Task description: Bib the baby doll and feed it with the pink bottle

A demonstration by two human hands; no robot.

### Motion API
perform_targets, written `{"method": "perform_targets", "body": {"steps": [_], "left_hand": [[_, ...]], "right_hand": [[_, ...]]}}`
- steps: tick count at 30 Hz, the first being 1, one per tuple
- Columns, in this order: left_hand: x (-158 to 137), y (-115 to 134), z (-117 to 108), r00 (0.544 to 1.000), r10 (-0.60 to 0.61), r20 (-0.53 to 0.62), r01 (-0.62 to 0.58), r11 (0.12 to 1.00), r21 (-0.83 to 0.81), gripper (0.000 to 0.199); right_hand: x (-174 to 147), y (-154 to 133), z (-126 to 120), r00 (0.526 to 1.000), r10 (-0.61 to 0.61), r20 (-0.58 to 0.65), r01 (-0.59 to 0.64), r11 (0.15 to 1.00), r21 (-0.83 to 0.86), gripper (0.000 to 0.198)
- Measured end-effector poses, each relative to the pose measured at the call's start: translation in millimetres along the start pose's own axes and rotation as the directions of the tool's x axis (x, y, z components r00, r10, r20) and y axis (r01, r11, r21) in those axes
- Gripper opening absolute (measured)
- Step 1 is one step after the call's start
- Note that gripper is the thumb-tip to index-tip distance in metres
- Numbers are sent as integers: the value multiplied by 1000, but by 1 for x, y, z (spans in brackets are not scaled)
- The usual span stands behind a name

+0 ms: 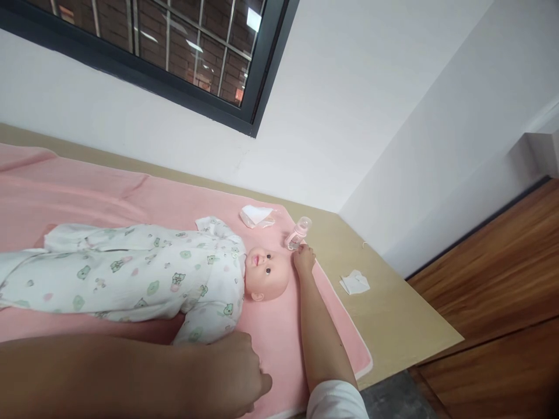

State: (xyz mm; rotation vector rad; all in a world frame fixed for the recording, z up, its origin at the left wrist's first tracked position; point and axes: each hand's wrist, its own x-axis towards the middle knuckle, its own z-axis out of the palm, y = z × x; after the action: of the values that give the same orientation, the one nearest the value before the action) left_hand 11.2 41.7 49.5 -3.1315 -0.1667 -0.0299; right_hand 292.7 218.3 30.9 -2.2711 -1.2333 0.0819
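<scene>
A baby doll (pixel 267 274) lies on its back, its head toward the right, in a white sleepsuit (pixel 144 270) with green and pink prints. Beyond its head is a clear baby bottle with pink markings (pixel 299 233). My right hand (pixel 304 259) is closed at the bottle's lower end, its fingers curled against it. In the foreground my left hand (pixel 238 372) is closed near the doll's sleeve; the inside of its curled fingers is hidden. Under the doll spreads a pink blanket (pixel 279 331).
A clear packet with white contents (pixel 257 216) lies on the blanket behind the doll's head. A folded white tissue (pixel 355 282) rests on the bare wooden tabletop (pixel 393 326) at the right. Behind are a white wall and a barred window (pixel 196 52); wooden panels (pixel 493 291) stand at the right.
</scene>
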Motion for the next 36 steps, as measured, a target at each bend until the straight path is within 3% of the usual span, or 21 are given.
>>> {"method": "perform_targets", "body": {"steps": [3,6,9,12,14,19,22,26,29,32,36], "left_hand": [[-1,0,-1,1000,5,2,-5,1000,-1,21],[-2,0,0,1000,20,-18,-20,1000,1,22],[-1,0,3,999,18,-26,-17,1000,17,23],[0,1,4,1000,10,-12,-9,999,32,24],[-1,0,4,999,15,-32,-14,999,31,24],[-12,-11,-7,966,202,-159,-189,977,95,28],[-18,-18,-26,936,290,-201,-258,951,170,27],[-25,-30,-65,924,284,-256,-252,956,149,23],[-38,-50,-93,925,180,-333,-152,982,109,15],[-57,-75,-116,899,-30,-437,84,991,106,23],[-77,-100,-136,742,-265,-616,328,944,-11,35]], "right_hand": [[4,0,-3,996,1,-94,19,977,212,67],[8,-5,-16,974,-77,-214,163,894,418,92],[9,-15,-30,962,-210,-176,271,822,501,101],[7,-27,-37,955,-273,-118,287,738,611,98],[7,-32,-38,949,-275,-157,310,708,635,95],[9,-40,-40,925,-279,-260,372,805,463,71],[7,-44,-44,940,-253,-228,333,818,469,58],[1,-55,-54,955,-205,-213,290,785,547,58],[-5,-70,-65,946,-211,-248,324,678,659,61],[-19,-89,-84,912,-275,-303,403,481,778,65],[-57,-116,-113,826,-457,-329,491,299,818,67]]}}
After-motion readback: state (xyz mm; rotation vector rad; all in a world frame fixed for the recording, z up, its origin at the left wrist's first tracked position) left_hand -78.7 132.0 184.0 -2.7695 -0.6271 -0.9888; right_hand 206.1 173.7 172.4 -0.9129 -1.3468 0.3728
